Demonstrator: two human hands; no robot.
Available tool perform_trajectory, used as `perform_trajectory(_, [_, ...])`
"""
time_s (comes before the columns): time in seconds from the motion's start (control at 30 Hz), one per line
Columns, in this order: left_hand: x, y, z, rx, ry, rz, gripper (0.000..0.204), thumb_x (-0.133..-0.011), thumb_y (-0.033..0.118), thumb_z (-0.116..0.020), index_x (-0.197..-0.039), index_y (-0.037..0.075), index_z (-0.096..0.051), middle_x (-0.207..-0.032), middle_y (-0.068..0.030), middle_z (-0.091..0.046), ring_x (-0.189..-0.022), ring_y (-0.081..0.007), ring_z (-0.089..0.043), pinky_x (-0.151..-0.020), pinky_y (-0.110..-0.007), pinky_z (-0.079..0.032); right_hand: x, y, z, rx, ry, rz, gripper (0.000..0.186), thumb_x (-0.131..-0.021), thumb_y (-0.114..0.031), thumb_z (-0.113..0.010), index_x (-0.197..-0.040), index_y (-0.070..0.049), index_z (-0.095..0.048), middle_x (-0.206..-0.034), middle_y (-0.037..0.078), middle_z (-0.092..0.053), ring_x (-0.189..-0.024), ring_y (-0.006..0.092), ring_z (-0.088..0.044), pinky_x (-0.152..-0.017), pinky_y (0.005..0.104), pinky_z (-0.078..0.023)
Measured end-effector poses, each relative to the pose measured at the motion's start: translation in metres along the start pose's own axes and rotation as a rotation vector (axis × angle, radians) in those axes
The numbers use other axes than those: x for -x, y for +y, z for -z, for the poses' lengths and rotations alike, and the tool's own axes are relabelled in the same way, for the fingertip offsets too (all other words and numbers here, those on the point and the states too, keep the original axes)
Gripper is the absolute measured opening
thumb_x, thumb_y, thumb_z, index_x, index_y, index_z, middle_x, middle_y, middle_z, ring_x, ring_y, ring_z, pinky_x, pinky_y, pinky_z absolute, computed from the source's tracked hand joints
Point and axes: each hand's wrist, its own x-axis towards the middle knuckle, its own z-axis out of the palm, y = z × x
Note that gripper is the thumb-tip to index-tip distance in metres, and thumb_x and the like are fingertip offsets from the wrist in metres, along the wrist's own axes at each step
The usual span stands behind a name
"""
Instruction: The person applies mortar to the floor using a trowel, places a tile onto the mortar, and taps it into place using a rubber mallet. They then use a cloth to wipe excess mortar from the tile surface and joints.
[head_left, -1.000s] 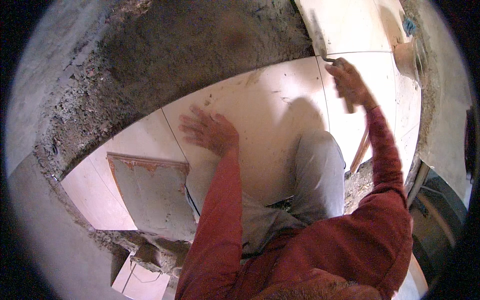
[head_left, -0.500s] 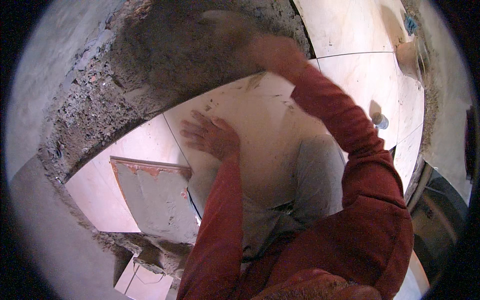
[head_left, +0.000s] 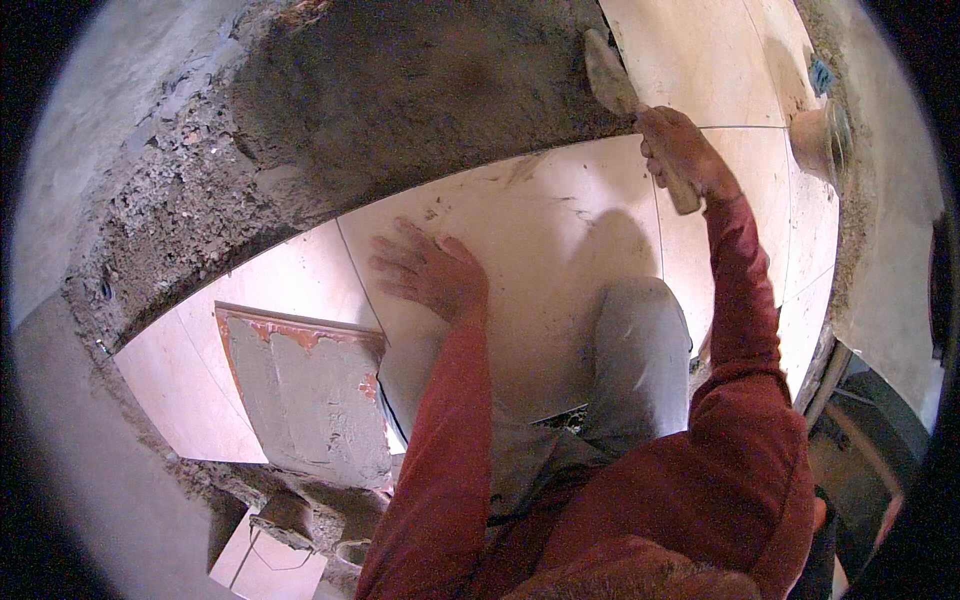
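Observation:
My right hand (head_left: 685, 150) is closed round the handle of a trowel (head_left: 608, 75). The trowel's blade lies over the right end of a dark grey mortar bed (head_left: 430, 90), beside the edge of a laid tile. Flat on a pale floor tile (head_left: 560, 215), with fingers spread, rests my left hand (head_left: 435, 270). To the left of my knees lies a tile (head_left: 310, 400) whose upturned back is coated with grey mortar, its reddish rim showing.
Rough gravelly mortar (head_left: 165, 190) borders the bed at the left, against the wall. A bucket (head_left: 815, 135) stands at the right, with a blue scrap (head_left: 820, 75) beyond it. Broken rubble and a loose tile piece (head_left: 268, 560) lie at the lower left.
My right hand and the trowel have swung right, from over the mortar bed to its right edge. My left hand stays planted on the tile.

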Motion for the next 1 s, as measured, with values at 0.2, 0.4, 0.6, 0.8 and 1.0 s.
perform_trajectory(0.2, [-0.001, 0.001, 0.0, 0.018, -0.064, 0.014, 0.076, -0.098, 0.038, -0.055, -0.162, 0.01, -0.025, -0.167, -0.0307, -0.011, -0.152, -0.0558, -0.012, -0.118, -0.073, -0.01, -0.069, 0.008, -0.091, -0.742, 0.125, 0.259, 0.029, -0.102, -0.035, -0.064, -0.109, -0.008, -0.057, -0.082, 0.004, -0.058, -0.066, 0.0173, -0.058, -0.059, 0.0364, -0.056])
perform_trajectory(0.4, [-0.004, 0.003, 0.01, 0.027, -0.125, 0.029, 0.076, -0.099, 0.038, -0.054, -0.163, 0.012, -0.024, -0.167, -0.0299, -0.012, -0.152, -0.0551, -0.011, -0.119, -0.073, -0.007, -0.135, -0.069, -0.171, -0.659, -0.348, 0.505, 0.028, -0.1, -0.031, -0.068, -0.112, -0.007, -0.058, -0.091, 0.006, -0.061, -0.072, 0.0173, -0.062, -0.062, 0.0368, -0.058])
perform_trajectory(0.6, [0.0, -0.002, 0.004, 0.041, -0.067, 0.014, 0.079, -0.096, 0.042, -0.055, -0.162, 0.01, -0.027, -0.166, -0.0311, -0.013, -0.152, -0.056, -0.011, -0.118, -0.074, -0.007, -0.124, -0.122, -0.301, -0.332, -0.74, 0.346, 0.029, -0.101, -0.037, -0.064, -0.104, -0.008, -0.062, -0.082, 0.005, -0.064, -0.07, 0.0169, -0.064, -0.058, 0.0355, -0.057])
perform_trajectory(0.8, [-0.003, -0.009, 0.007, 0.073, -0.127, 0.052, 0.08, -0.094, 0.043, -0.057, -0.162, 0.01, -0.028, -0.166, -0.0308, -0.015, -0.152, -0.0568, -0.01, -0.118, -0.074, -0.006, -0.113, -0.094, -0.299, -0.395, -0.532, 0.286, 0.035, -0.1, -0.044, -0.063, -0.1, -0.01, -0.059, -0.074, 0.005, -0.06, -0.057, 0.0196, -0.062, -0.049, 0.0381, -0.055])
perform_trajectory(1.0, [-0.001, -0.001, 0.009, 0.168, -0.052, 0.046, 0.076, -0.095, 0.041, -0.056, -0.161, 0.013, -0.031, -0.167, -0.0294, -0.015, -0.153, -0.0545, -0.011, -0.119, -0.073, -0.006, -0.091, -0.103, -0.329, -0.394, -0.568, 0.262, 0.031, -0.1, -0.041, -0.065, -0.098, -0.011, -0.057, -0.078, 0.002, -0.058, -0.057, 0.015, -0.057, -0.049, 0.0329, -0.053])
